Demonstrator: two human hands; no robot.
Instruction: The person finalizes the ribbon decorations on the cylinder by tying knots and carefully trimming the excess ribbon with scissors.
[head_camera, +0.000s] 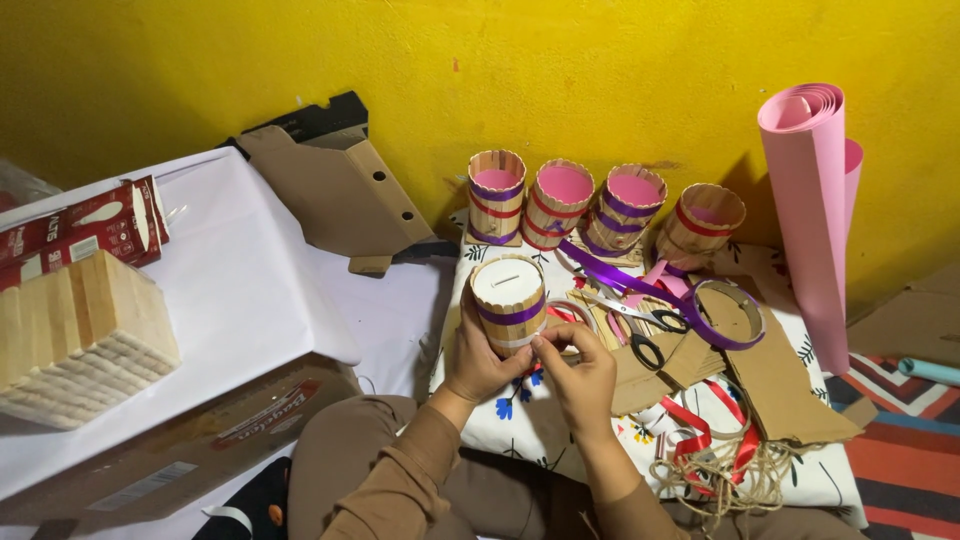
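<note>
Hiding the stick-built pot's (508, 300) lower side, both hands grip it.

Single head view, looking down and forward, close over lap, facing yellow wall (600, 70).

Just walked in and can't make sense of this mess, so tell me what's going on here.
A person sits against a yellow wall, holding a small stick-sided cylinder with a slotted white top. The left hand cups its side while the right hand presses a pale band near its base, below a purple band. Four similar open cups with pink insides stand in a row behind. Scissors, purple ribbon, cardboard pieces, red ribbon and twine lie on a flowered cloth. A rolled pink sheet leans at right.
</note>
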